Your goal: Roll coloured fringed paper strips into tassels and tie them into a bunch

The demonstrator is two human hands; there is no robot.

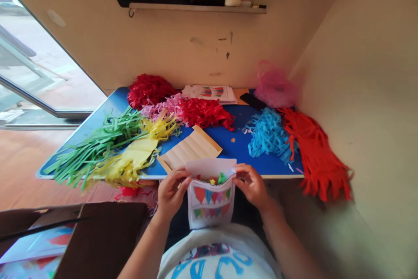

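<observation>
A white paper envelope (211,209) printed with colourful bunting is held upright in front of my body, its flap (210,166) raised. My left hand (173,192) pinches its upper left corner between thumb and fingers. At the upper right corner, my right hand (251,183) grips the edge in the same way. Bits of green and yellow paper (221,178) show inside the mouth. Just behind it, a brown kraft envelope (192,148) lies on the blue table (240,152).
Fringed paper bundles cover the table: green (101,139), yellow (137,152), red (207,111), blue (269,133) and orange-red (321,157). Printed sheets (210,92), a black phone (253,101) and a pink plastic bag (274,85) lie at the back. A cardboard box (107,235) stands lower left.
</observation>
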